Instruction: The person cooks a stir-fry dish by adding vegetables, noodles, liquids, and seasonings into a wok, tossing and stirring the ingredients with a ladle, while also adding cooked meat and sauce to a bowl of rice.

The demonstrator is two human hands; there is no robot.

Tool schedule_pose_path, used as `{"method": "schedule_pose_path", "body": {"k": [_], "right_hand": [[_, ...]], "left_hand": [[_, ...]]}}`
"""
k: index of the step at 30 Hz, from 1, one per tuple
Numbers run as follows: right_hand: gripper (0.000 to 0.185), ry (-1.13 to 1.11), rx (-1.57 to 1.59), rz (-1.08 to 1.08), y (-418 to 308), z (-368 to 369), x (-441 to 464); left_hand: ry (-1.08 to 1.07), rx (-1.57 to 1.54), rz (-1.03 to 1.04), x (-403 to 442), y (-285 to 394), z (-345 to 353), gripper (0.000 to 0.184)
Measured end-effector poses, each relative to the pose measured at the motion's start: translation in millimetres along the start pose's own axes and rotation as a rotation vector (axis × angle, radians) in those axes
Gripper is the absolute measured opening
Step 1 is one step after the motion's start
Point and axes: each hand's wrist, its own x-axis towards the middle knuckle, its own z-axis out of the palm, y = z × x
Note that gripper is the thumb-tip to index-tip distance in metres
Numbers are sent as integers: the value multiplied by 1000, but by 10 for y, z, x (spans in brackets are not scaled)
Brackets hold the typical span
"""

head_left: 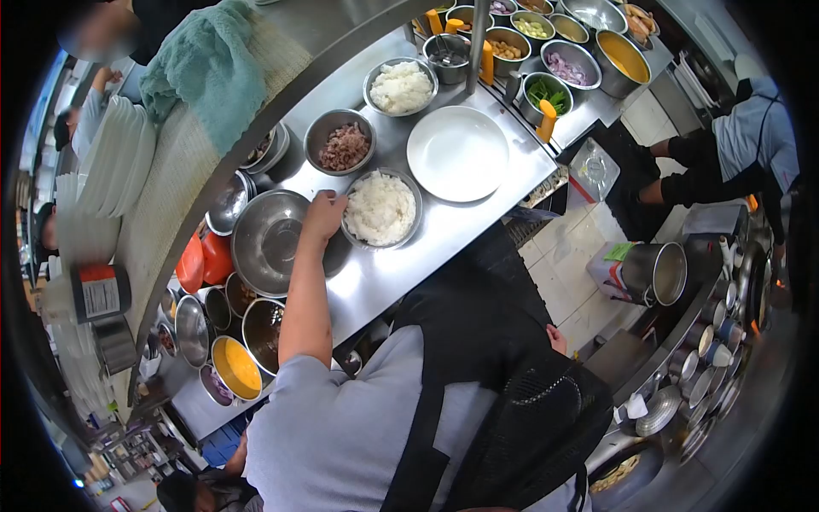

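"Listing first: one left hand (325, 213), fingers loosely bent, tips at the rim of a metal rice bowl (413, 232). View too coarse to be sure whether they pinch it or only touch."

"And the right hand (556, 339)?"

"Partly shown past the dark apron (478, 299), well apart from the bowl. How far open, or holding what, I cannot tell."

"Handling notes on the bowl?"

"Thin-walled, stiff, probably smooth and a little slippery; moderate weight, judging by the heap. Contents: white rice (380, 209), soft, loose, liable to spill on a tilt. Best hold: opposite sides of the rim, kept level."

"Location?"

"Upright on the steel surface (367, 294), just to the right of the left hand's fingertips. Neighbours: a bowl of reddish-brown food (316, 135), beyond; a white plate (458, 154), beyond and to the right; a wide steel bowl (264, 247), on the hand's left."
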Motion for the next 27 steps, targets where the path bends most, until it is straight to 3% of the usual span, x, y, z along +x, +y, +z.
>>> {"method": "schedule_pose_path", "body": {"k": [1,2,3,6,7,9,15,18,21,27], "right_hand": [[38,-1,17,35,27,-28,-13],[38,-5,35,68,40,-51,-26],[38,-10,39,63,62,-73,-34],[38,-32,19,37,366,-277,74],[38,-70,60,-3,567,-373,158],[38,-111,107,-46,801,-549,242],[39,-123,150,-94,1320,-1155,188],[40,-40,182,48,1274,-1485,-171],[42,52,-16,107,1303,-1691,-410],[38,26,-60,-55,1447,-1881,-566]], "left_hand": [[-97,123,68,-63,4,-15,56],[-123,13,23,-56,-89,35,42],[-117,15,28,-164,-21,27,42],[-224,-300,-212,-721,373,70,28],[-216,-303,-207,-850,390,146,28],[-315,-649,-215,-1105,377,311,34],[-161,-974,-149,-1826,113,1076,43],[-235,-984,-157,-2328,136,1364,43],[-329,-961,-165,-2849,254,1791,36],[-646,-848,-148,-3449,907,2569,35]]}}
